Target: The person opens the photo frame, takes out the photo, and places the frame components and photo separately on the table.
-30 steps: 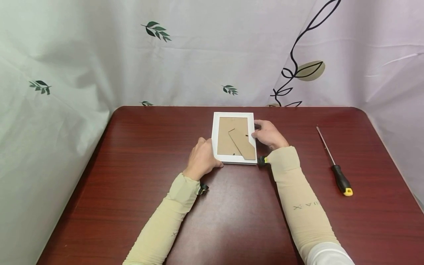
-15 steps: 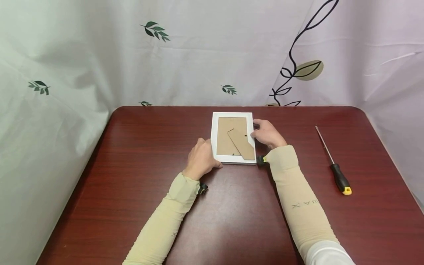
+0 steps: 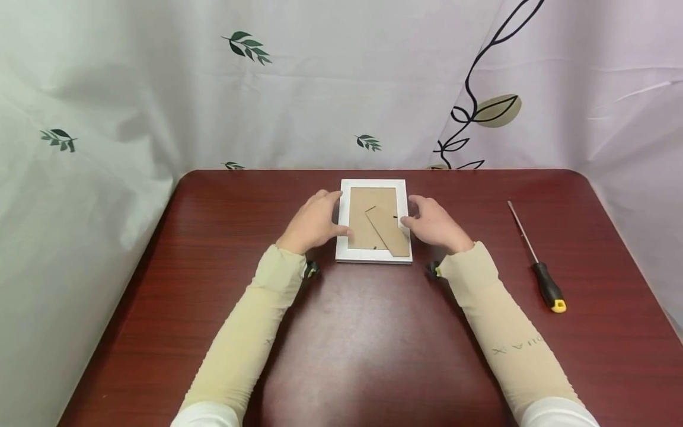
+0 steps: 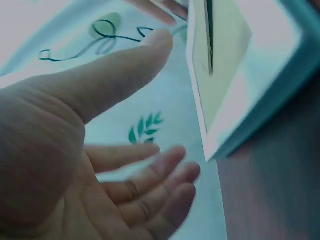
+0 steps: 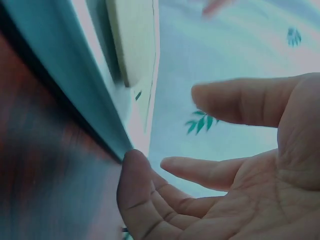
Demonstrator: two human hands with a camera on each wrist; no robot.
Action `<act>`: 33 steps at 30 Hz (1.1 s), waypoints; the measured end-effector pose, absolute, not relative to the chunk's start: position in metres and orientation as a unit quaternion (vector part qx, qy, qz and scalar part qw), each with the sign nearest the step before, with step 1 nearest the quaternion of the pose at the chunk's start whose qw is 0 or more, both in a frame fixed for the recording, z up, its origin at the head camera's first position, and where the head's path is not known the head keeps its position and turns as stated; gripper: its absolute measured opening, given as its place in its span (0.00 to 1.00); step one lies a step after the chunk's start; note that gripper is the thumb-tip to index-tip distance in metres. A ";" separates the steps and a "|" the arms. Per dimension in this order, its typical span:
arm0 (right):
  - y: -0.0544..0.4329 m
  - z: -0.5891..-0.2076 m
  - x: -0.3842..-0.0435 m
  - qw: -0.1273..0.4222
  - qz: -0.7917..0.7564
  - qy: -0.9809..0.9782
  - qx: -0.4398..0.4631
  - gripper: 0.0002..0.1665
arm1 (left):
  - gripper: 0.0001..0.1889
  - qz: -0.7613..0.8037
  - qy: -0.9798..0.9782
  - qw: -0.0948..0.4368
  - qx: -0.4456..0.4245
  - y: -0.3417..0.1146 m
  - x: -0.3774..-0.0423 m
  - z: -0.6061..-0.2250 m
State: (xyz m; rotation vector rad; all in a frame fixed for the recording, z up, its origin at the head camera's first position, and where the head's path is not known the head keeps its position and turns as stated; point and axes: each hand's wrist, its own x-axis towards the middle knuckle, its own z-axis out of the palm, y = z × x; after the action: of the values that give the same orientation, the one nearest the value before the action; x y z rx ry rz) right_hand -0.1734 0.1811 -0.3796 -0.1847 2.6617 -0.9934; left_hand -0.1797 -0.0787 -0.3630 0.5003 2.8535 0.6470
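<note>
A white photo frame (image 3: 373, 255) lies back side up near the far edge of the table. Its brown backing board (image 3: 368, 228) carries a folded stand leg set at a slant. My left hand (image 3: 315, 220) is at the frame's left side, its thumb overlapping the border in the head view. In the left wrist view a gap shows between the spread fingers and the frame. On the opposite side is my right hand (image 3: 434, 224), thumb raised apart from the frame. One fingertip (image 5: 135, 170) of it is right at the frame's edge in the right wrist view.
A screwdriver (image 3: 546, 284) with a black and yellow handle lies on the right of the dark red table (image 3: 363, 356). Behind the table hangs a pale curtain (image 3: 320, 89) with leaf prints.
My left hand has let go of the frame's lower left corner and moved up along its left side. My right hand's grip has loosened. The frame has barely moved.
</note>
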 end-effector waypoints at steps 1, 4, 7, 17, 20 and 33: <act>0.180 -0.378 -0.168 0.139 -0.334 0.929 -0.074 0.39 | 0.47 0.202 0.958 0.090 0.185 -0.079 -0.187 -0.362; 0.174 -0.375 -0.151 0.115 -0.301 0.942 -0.091 0.41 | 0.44 0.161 0.953 0.102 0.234 -0.078 -0.207 -0.360; 0.168 -0.375 -0.133 0.086 -0.269 0.953 -0.108 0.41 | 0.41 0.125 0.944 0.123 0.279 -0.077 -0.225 -0.359; 0.145 -0.384 -0.089 -0.004 -0.173 0.969 -0.174 0.37 | 0.44 0.083 0.917 0.207 0.330 -0.075 -0.271 -0.354; 0.139 -0.388 -0.085 -0.049 -0.140 0.969 -0.196 0.34 | 0.47 0.061 0.909 0.222 0.349 -0.071 -0.279 -0.355; 0.129 -0.407 -0.086 -0.174 -0.077 0.954 -0.231 0.07 | 0.48 -0.027 0.899 0.253 0.358 -0.049 -0.284 -0.357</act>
State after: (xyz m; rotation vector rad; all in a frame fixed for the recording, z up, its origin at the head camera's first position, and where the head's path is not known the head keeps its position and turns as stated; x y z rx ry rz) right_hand -0.0857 0.1286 -0.4066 -0.8200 3.3827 -0.2725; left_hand -0.2835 -0.0488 -0.3572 0.9728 2.4433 -0.0741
